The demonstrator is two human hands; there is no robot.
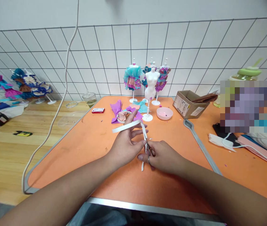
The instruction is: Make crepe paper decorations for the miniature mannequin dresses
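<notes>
My left hand [125, 142] pinches a narrow white strip [124, 127] between thumb and finger, its other fingers stretched out. The strip loops over that hand, and its loose end hangs down below the fingers. In my right hand [162, 153] is a small pair of scissors [150, 150], with fingers in the handles. The blades point up along the strip, close to my left thumb; whether they are cutting into it cannot be seen clearly. Just beyond my hands stands a bare white mannequin [151, 83] on a round base.
Behind it, several small mannequins wear crepe-paper dresses [132, 78]. Purple paper [116, 110], a pink bowl [164, 113], a red-and-white box [98, 110] and a cardboard box [189, 105] lie on the orange table [81, 147]. A white cable [66, 69] hangs at left; a cutter [23, 133] lies on the wooden table.
</notes>
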